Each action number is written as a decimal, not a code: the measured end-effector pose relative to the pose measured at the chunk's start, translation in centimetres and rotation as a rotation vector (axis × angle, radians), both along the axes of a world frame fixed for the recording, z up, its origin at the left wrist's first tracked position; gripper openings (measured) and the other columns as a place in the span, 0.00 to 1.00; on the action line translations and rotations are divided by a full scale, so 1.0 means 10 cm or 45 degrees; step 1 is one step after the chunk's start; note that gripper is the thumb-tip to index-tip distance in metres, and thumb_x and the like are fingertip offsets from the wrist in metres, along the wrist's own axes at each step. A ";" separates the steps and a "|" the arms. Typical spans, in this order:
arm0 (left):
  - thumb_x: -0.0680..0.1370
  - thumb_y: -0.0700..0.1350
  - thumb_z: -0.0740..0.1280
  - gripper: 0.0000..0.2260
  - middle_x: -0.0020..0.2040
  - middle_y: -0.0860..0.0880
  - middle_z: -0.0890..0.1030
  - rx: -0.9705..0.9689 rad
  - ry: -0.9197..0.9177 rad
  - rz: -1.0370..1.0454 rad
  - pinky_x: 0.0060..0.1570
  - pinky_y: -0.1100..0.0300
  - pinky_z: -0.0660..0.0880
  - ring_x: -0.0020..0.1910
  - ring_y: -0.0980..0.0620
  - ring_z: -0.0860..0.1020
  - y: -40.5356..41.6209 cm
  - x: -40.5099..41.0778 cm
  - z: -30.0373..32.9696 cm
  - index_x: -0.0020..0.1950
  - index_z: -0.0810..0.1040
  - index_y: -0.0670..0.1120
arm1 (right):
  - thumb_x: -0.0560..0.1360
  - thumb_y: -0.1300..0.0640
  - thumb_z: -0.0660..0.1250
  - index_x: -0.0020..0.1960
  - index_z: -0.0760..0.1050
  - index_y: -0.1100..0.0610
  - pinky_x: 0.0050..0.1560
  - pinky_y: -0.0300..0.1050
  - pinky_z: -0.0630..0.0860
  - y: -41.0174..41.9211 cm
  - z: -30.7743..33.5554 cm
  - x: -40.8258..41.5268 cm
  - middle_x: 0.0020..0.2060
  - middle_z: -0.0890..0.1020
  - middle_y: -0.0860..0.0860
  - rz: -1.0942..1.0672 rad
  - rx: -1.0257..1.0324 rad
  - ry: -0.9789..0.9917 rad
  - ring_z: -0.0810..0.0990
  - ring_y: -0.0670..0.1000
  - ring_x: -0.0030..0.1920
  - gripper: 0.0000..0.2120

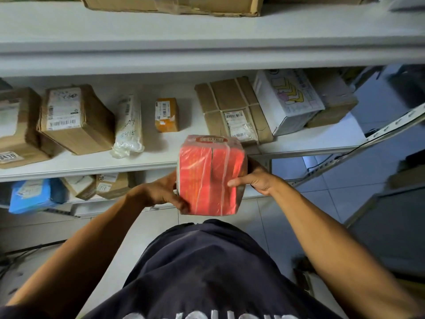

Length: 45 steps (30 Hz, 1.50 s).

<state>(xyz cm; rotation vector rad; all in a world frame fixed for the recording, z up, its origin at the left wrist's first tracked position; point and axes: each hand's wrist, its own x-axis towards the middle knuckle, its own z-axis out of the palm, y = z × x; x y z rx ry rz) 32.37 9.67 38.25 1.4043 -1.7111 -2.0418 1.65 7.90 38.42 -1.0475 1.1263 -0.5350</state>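
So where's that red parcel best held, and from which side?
The parcel is blocky, likely too wide for one hand, and its clear wrap looks slick. Best take its two opposite side faces, one hand from each side, as here: the left hand grips the lower left edge, the right hand the right edge with its thumb across the near face.

Parcel storeroom: white metal shelves (pixel 207 54) w/ labelled cardboard boxes (pixel 76 118), taped pkgs (pixel 232 109).
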 end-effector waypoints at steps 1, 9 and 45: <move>0.64 0.23 0.77 0.37 0.55 0.47 0.81 -0.066 -0.046 -0.020 0.47 0.63 0.80 0.53 0.56 0.83 0.00 -0.04 0.01 0.65 0.69 0.49 | 0.58 0.65 0.84 0.70 0.72 0.54 0.61 0.58 0.80 0.02 0.03 0.00 0.62 0.83 0.54 0.037 -0.043 0.008 0.81 0.55 0.64 0.44; 0.57 0.49 0.88 0.54 0.70 0.47 0.71 -0.832 -0.107 0.143 0.61 0.43 0.78 0.68 0.46 0.75 -0.20 -0.03 0.13 0.76 0.62 0.46 | 0.65 0.49 0.80 0.67 0.73 0.54 0.58 0.57 0.82 0.08 0.31 0.03 0.59 0.84 0.51 -0.049 -0.122 -0.122 0.82 0.53 0.62 0.33; 0.79 0.59 0.69 0.27 0.78 0.63 0.64 -1.714 -0.679 -0.184 0.70 0.50 0.72 0.73 0.59 0.69 -0.68 0.11 0.38 0.75 0.62 0.68 | 0.57 0.42 0.84 0.65 0.74 0.55 0.50 0.47 0.82 -0.41 0.20 0.10 0.54 0.86 0.53 -0.022 0.411 -0.569 0.85 0.52 0.54 0.41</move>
